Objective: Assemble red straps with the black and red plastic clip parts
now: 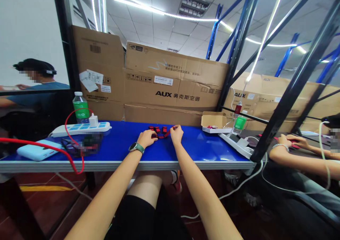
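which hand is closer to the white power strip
Left. The left hand is to the right of the white power strip in view; the right hand is farther off on that same side, past the left hand.

We are working under bright white light from the LED strip lights [164, 12] crossing the ceiling, which are flaring slightly. The glossy blue tabletop [196, 144] is catching soft glare, the black rack uprights [300, 80] are bowing at the wide-angle edges, and we are seeing only faint shadows.
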`<state>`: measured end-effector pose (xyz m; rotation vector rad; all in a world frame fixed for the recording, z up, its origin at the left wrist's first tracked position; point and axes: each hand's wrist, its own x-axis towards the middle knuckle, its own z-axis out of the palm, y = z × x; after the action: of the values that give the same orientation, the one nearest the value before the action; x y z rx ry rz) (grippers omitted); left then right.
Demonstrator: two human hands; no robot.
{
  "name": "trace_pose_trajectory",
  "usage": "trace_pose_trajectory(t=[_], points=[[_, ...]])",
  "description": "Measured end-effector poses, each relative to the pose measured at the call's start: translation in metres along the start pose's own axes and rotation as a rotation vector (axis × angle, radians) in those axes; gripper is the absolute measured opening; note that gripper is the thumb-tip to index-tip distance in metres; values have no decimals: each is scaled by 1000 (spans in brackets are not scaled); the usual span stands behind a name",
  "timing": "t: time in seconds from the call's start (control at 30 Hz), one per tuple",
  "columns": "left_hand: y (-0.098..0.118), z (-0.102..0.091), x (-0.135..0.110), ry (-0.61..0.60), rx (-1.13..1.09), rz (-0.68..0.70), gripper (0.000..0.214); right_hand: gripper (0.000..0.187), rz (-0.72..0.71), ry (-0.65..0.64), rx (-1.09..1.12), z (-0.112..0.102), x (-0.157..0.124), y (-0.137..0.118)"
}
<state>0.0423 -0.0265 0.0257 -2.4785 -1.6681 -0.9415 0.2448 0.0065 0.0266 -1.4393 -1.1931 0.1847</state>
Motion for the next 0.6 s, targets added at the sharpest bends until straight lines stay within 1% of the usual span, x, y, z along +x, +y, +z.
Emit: trace_pose_trajectory(t=[0.07,0.13,0.2,0.3,0.37,0.43,0.5,0.6], points=[[-4,2,2,-27,-23,10,18,16,-50,-26,-30,-1,0,0],[-5,5,3,11,-49,4,23,19,-127,-99,-39,0,0,-1],[-5,6,3,48,-69,-11,27,17,-243,-131,-49,3,0,-1],[-4,8,4,33,-44,-25,20,10,-400,-169,-53,8,-1,-1],[-5,10,5,17,-33,-30,17,11,-451,-255,-45,10,-2,0],[-7,11,7,28,-68,-65,18,16,-481,-354,-33,12,-4,-1],[-9,13,10,68,-146,-102,20,17,-505,-421,-21,12,-5,-3],[-11,13,16,152,-312,-107,22,15,-545,-467,-12,10,-5,-7]])
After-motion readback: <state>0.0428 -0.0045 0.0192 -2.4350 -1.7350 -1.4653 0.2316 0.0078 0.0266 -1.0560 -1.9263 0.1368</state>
